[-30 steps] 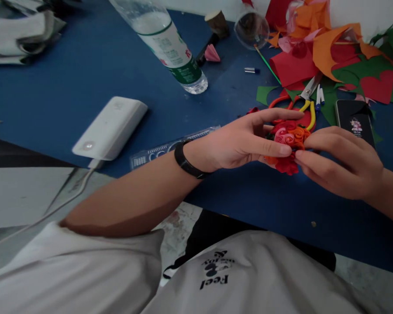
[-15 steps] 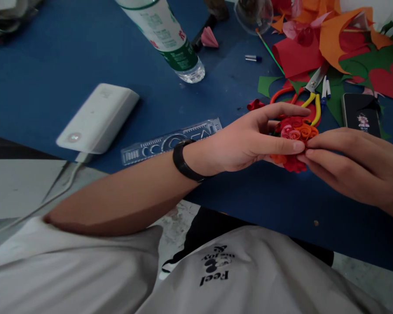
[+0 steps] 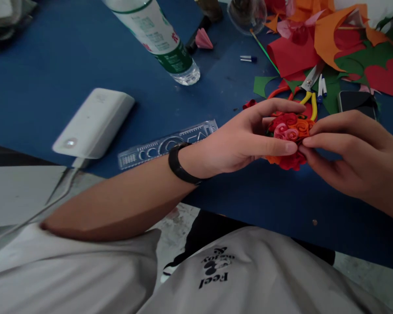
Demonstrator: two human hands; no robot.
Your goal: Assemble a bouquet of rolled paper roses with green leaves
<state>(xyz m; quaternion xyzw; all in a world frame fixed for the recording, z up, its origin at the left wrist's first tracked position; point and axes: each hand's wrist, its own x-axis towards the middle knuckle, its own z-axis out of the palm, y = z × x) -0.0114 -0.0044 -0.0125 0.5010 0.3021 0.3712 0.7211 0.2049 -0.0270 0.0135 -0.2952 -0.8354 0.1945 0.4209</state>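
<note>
My left hand [image 3: 242, 141] is curled around a small bunch of rolled paper roses [image 3: 286, 131] in red, pink and orange, with its thumb across the near side. At the right edge of the bunch, the thumb and fingers of my right hand [image 3: 358, 152] are pinched together on it. What exactly lies between those fingertips is hidden. Just behind the bunch are scissors [image 3: 313, 107] with red and yellow handles, partly covered by my left hand. A loose red paper piece [image 3: 249, 104] lies by the left knuckles.
Coloured paper scraps [image 3: 293, 54] spread over the back right of the blue table [image 3: 68, 52], beside a phone [image 3: 356, 104]. A clear stencil ruler [image 3: 144, 152] lies behind my left forearm. Further left are a water bottle [image 3: 173, 56] and a white power bank [image 3: 93, 122] with a cable.
My right hand has tilted upward and its fingers have shifted on the edge of the bunch. The phone's lit picture no longer shows. The whole view has moved slightly.
</note>
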